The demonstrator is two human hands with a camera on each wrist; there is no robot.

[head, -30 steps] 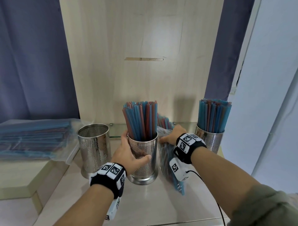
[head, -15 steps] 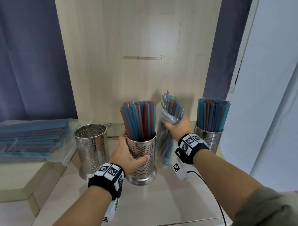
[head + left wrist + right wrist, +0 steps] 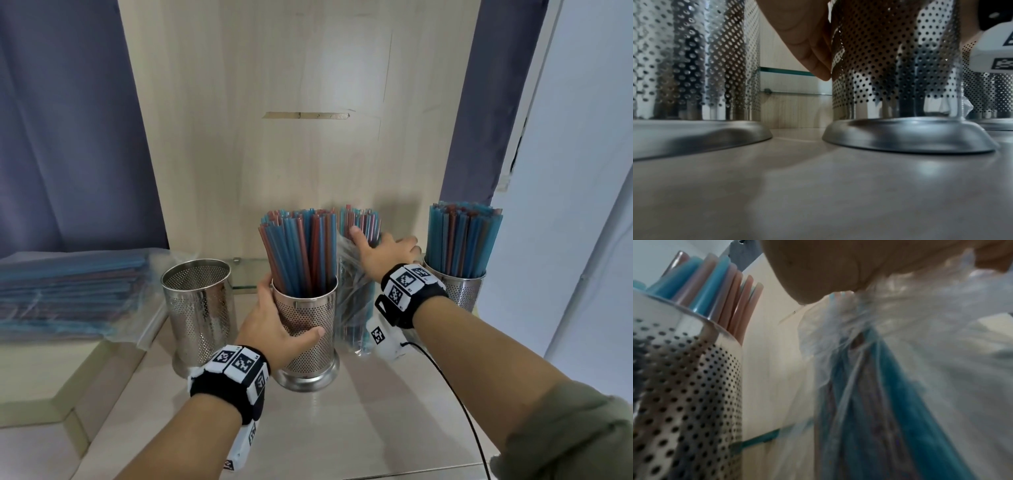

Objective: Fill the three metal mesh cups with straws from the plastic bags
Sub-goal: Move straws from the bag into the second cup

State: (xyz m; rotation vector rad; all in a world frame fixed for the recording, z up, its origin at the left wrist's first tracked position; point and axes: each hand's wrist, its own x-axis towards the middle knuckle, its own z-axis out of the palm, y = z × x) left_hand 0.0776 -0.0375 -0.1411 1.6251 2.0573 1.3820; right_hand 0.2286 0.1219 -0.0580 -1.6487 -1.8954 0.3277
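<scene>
Three metal mesh cups stand on the wooden counter [image 3: 359, 411]. The left cup [image 3: 198, 308] holds nothing. The middle cup [image 3: 308, 329] is packed with blue and red straws [image 3: 301, 250], and my left hand [image 3: 274, 325] grips its side; my fingers [image 3: 813, 48] show against the mesh [image 3: 890, 65]. The right cup [image 3: 460, 294] is also full of straws. Between the middle and right cups my right hand [image 3: 383, 253] holds a plastic bag of straws [image 3: 354, 308] upright, its straw tips [image 3: 359, 222] sticking out on top. In the right wrist view the bunched bag [image 3: 900, 386] hangs under my palm.
More bags of straws [image 3: 68, 294] lie stacked on a raised ledge at the left. A wooden panel [image 3: 308, 137] closes the back, with a glass strip [image 3: 245, 289] at its foot. A white wall [image 3: 582, 205] stands at the right. A cable [image 3: 455, 394] trails from my right wrist.
My right hand raised the straw bag from lying on the counter to upright between the cups, then lowered it a little. My left hand stayed on the middle cup.
</scene>
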